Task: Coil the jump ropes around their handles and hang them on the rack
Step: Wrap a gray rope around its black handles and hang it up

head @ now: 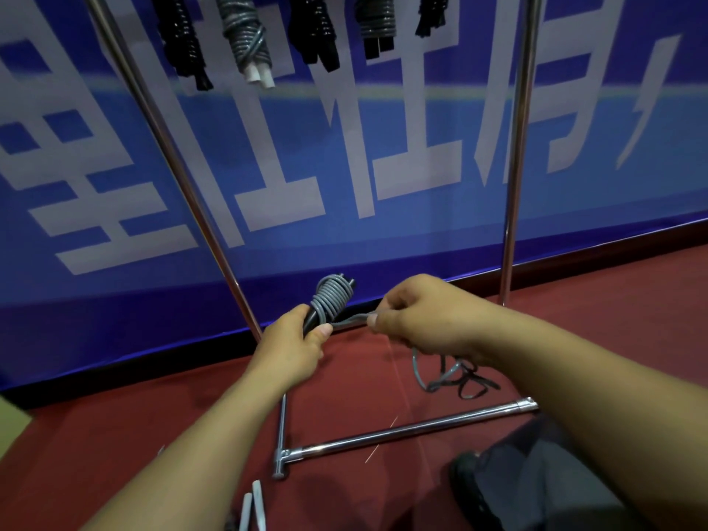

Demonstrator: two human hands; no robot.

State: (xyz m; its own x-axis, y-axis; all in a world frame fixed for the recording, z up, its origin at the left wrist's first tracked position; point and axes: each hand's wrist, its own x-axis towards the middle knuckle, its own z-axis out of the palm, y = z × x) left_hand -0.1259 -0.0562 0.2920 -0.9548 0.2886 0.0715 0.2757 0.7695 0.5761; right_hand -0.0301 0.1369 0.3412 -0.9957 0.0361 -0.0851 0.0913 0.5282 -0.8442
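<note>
the grey rope (332,297) sat wound around the black handles (315,315), whose long way pointed up and far. the left hand (297,348) gripped their near end. the loose rope end ran right, to the right hand (417,314), which pinched it close beside. more rope (440,377) hung down to the red floor (364,385).

Both bare forearms were stretched toward twelve o'clock; the left hand (293,348) was curled tight, the right hand (415,314) pinched at three o'clock of it.
</note>
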